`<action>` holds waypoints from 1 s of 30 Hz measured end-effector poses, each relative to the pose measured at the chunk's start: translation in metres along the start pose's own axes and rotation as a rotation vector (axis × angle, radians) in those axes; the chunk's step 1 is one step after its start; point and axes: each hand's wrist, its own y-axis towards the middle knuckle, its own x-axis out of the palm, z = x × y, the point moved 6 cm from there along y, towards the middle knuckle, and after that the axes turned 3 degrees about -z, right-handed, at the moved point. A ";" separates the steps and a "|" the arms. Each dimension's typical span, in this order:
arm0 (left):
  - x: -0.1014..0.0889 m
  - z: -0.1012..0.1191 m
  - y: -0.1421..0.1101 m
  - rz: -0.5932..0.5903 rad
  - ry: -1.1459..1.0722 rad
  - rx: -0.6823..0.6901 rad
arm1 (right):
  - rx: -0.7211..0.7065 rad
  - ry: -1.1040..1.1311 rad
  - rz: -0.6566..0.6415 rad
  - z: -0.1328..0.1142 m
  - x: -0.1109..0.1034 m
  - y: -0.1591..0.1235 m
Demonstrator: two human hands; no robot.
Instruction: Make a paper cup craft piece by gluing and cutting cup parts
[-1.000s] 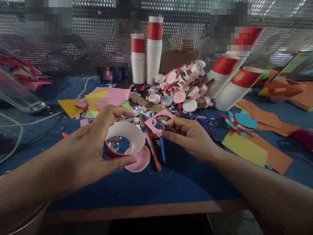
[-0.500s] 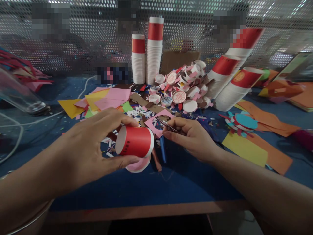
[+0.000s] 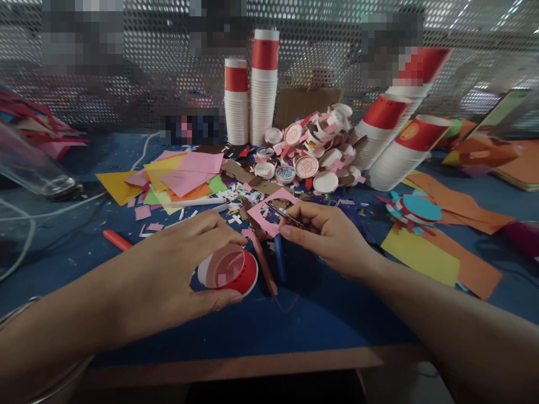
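My left hand (image 3: 168, 275) grips a red and white paper cup (image 3: 249, 275) between thumb and fingers, low over the table. The cup leans with its opening turned up and left, and pink shows inside it; I cannot tell whether that is its bottom or the pink disc beneath. My right hand (image 3: 328, 230) is closed around thin dark scissors (image 3: 281, 214), their tips pointing left over a pink paper sheet (image 3: 255, 212) with a round hole. Just below lie a brown crayon-like stick (image 3: 265, 264) and a blue one (image 3: 279, 258).
Stacked paper cups (image 3: 264, 101) stand at the back, with leaning stacks (image 3: 389, 160) on the right. Between them is a heap of cut cup bottoms (image 3: 306, 166). Coloured paper (image 3: 191, 171) and scraps lie left, a blue-topped paper turtle (image 3: 421, 209) right. A clear bottle (image 3: 37, 163) lies far left.
My left hand has lowered the cup and tipped it so its opening faces up, over where the pink disc lay. My right hand has hardly moved.
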 end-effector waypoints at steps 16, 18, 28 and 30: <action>-0.002 -0.001 0.000 0.040 0.059 0.070 | -0.002 0.001 0.000 0.002 -0.001 0.000; -0.008 -0.003 0.001 0.100 0.050 0.034 | 0.003 -0.005 0.007 0.002 -0.001 0.000; -0.011 -0.018 0.008 0.338 -0.464 -0.126 | -0.012 0.009 0.012 0.001 -0.001 0.000; -0.007 -0.021 0.012 0.367 -0.581 -0.132 | -0.003 -0.005 0.020 0.001 -0.001 -0.001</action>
